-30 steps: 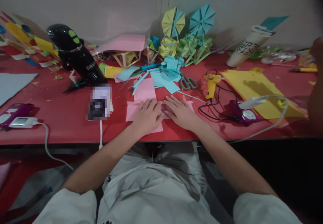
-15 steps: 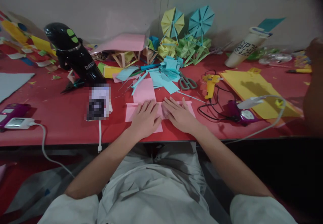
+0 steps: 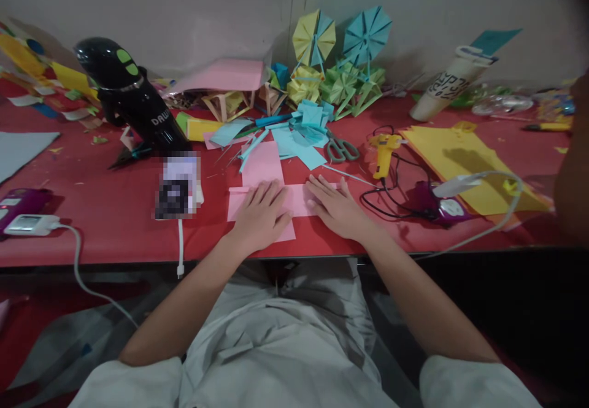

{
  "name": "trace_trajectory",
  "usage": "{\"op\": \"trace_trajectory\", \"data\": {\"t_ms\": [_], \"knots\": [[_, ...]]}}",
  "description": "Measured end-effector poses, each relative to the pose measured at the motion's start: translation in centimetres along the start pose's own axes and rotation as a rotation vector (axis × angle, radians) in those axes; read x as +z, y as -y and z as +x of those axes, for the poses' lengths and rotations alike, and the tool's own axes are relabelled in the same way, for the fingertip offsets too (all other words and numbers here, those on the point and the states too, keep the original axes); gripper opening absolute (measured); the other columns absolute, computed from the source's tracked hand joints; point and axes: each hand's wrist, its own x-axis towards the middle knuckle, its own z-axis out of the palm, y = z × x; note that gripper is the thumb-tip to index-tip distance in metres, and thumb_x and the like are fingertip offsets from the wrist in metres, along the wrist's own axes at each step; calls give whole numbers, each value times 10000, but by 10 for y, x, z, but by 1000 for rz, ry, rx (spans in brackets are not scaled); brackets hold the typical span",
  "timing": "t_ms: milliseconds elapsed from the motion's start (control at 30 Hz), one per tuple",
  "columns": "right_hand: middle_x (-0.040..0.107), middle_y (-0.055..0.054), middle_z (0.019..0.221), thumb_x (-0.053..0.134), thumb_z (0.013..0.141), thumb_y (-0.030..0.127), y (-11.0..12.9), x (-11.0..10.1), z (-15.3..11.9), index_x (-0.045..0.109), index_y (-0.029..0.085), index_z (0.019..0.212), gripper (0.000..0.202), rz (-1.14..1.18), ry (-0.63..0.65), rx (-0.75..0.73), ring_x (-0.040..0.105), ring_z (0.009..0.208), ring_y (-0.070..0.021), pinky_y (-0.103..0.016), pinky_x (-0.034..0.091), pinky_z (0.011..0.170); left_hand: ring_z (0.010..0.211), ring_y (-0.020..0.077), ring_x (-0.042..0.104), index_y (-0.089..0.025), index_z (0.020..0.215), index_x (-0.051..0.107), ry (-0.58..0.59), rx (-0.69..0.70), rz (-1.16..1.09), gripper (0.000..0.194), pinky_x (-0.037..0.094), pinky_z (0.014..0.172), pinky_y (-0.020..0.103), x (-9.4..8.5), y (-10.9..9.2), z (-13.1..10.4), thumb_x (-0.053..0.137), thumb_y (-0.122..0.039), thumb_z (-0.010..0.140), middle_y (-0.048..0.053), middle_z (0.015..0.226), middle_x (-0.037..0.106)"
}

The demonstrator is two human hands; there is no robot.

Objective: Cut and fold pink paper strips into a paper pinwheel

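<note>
A strip of pink paper [image 3: 298, 201] lies crosswise on the red table, with a narrow fold along its far edge at the left. My left hand [image 3: 260, 215] rests flat on its left part, fingers stretched out and pointing away from me. Over the right part lies my right hand [image 3: 338, 208], its fingers also extended and slightly spread. Another piece of pink paper [image 3: 264, 161] extends lengthwise beyond the strip, and a pink corner shows on the near side below my left hand.
Behind the paper lie blue paper scraps [image 3: 299, 141] and scissors [image 3: 340, 148]. A yellow glue gun [image 3: 383, 153] with a black cord stands to the right, near yellow sheets [image 3: 478, 169]. Leftward are a phone-like blurred object [image 3: 177, 187] and a black bottle [image 3: 138, 101]. Folded paper models [image 3: 340, 83] line the wall.
My right hand has slid a little to the right along the pink strip, baring more of its middle. My left hand stays nearly in place.
</note>
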Motion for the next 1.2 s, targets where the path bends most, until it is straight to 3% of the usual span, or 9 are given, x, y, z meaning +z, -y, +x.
{"op": "trace_trajectory", "data": {"t_ms": [500,633,733,833,1200], "knots": [[329,-113,1597,272,1026,368,-8,-4,-3,320,196,1542,545,27,-24,-29,253,1500,-263,-614,149,1199,1498,317,252,-191,1517,364,-30,6,21,574,210,1219,501,0,5,-3,305,-428,997,90,1621,300],[350,-127,1584,269,1021,310,7,0,-2,370,181,1514,519,-91,-75,30,284,1488,-291,-688,19,1174,1492,326,264,-198,1510,379,-37,-8,27,578,213,1212,520,-1,2,-4,327,-447,991,90,1615,312],[327,-160,1589,298,1012,313,26,3,0,404,131,1493,525,-138,-121,48,260,1496,-301,-664,26,1185,1488,327,273,-198,1510,382,-45,-9,34,579,211,1211,526,-1,1,-4,330,-448,991,88,1613,318],[303,-164,1597,303,1014,337,36,5,1,394,102,1496,544,-118,-86,18,254,1500,-283,-605,91,1208,1489,327,269,-197,1518,371,-47,-6,33,590,212,1213,522,0,2,-5,330,-459,991,80,1617,310],[300,-135,1600,282,1011,329,1,3,-19,354,103,1519,561,-110,-94,111,275,1492,-276,-570,172,1210,1497,325,252,-199,1528,352,-14,-4,30,594,213,1216,523,0,5,-4,325,-457,993,76,1627,282]]}}
